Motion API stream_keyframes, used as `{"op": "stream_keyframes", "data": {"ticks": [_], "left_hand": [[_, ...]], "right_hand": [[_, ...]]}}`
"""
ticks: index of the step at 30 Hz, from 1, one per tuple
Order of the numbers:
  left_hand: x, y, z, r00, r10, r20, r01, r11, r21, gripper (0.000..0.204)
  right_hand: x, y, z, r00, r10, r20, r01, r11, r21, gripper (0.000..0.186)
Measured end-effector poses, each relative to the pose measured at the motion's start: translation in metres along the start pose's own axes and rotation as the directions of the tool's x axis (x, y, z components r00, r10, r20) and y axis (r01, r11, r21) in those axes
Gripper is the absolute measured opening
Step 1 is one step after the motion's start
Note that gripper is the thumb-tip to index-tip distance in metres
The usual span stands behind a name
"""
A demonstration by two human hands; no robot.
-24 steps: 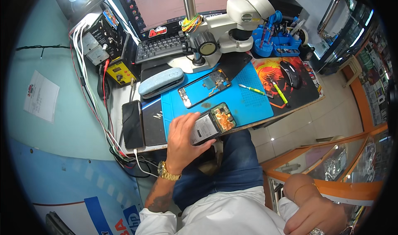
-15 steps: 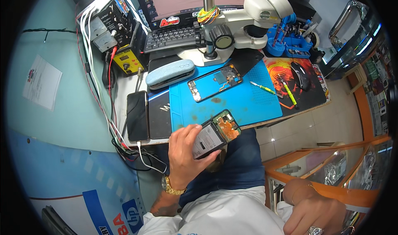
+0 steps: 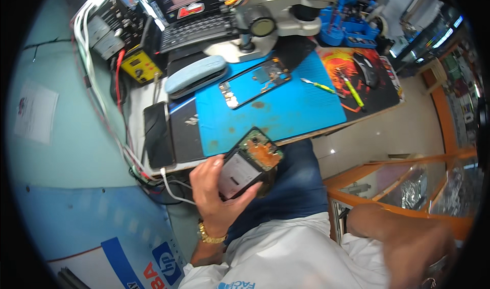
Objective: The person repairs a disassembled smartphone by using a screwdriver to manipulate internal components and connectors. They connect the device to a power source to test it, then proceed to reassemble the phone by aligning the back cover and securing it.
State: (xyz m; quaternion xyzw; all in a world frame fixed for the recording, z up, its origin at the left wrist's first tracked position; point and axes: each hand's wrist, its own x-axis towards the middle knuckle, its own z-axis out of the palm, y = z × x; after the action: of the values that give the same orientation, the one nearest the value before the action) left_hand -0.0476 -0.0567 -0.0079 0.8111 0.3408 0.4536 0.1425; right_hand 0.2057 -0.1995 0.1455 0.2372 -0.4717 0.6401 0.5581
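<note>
An opened phone (image 3: 239, 173), its battery and copper-covered board showing, is held by my left hand (image 3: 212, 194) over the desk's front edge and my lap; my fingers wrap round its left side. My right hand (image 3: 416, 253) is low at the right beside my white shirt, smeared by motion, its fingers unclear. On the blue mat (image 3: 286, 120) lies a separate phone frame (image 3: 229, 96) with small parts inside, and a green-handled tool (image 3: 322, 87) beside it. A black phone (image 3: 157, 135) with a white cable lies at the desk's left.
Across the back stand a yellow-fronted power unit (image 3: 139, 62), keyboard (image 3: 191, 31), microscope (image 3: 306, 13) and blue tool holder (image 3: 342, 31). A pale-blue case (image 3: 196, 74) lies left of the frame; a mouse (image 3: 365, 69) and yellow tool (image 3: 352, 92) at right. Glass-topped counter (image 3: 372, 187) at lower right.
My left hand has lifted the opened phone off the mat's front edge and drawn it down towards my body. My right hand has shifted outward to the right and is now blurred. The view has moved.
</note>
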Motion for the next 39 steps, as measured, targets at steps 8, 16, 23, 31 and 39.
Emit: {"op": "stream_keyframes", "data": {"ticks": [8,16,23,31,39], "left_hand": [[-0.017,0.033,0.003,0.971,-0.237,-0.027,0.236,0.971,-0.044,0.087],[-0.037,0.048,-0.001,0.843,-0.466,0.269,0.497,0.866,-0.056,0.086],[-0.049,0.008,-0.005,0.422,-0.548,0.722,0.883,0.067,-0.465,0.058],[-0.071,0.011,0.013,0.396,-0.392,0.830,0.878,-0.103,-0.468,0.047],[-0.078,0.008,0.017,0.383,-0.395,0.835,0.894,-0.069,-0.443,0.041]], "right_hand": [[-0.060,0.076,-0.077,0.375,-0.265,-0.888,-0.707,0.538,-0.459,0.054],[-0.118,0.138,-0.093,0.145,0.076,-0.987,-0.647,0.761,-0.036,0.040],[-0.127,0.120,-0.085,-0.014,0.333,-0.943,-0.655,0.709,0.261,0.039],[-0.143,0.126,-0.076,0.027,0.402,-0.915,-0.710,0.652,0.265,0.040],[-0.151,0.126,-0.078,0.022,0.426,-0.905,-0.709,0.645,0.286,0.041]]}}
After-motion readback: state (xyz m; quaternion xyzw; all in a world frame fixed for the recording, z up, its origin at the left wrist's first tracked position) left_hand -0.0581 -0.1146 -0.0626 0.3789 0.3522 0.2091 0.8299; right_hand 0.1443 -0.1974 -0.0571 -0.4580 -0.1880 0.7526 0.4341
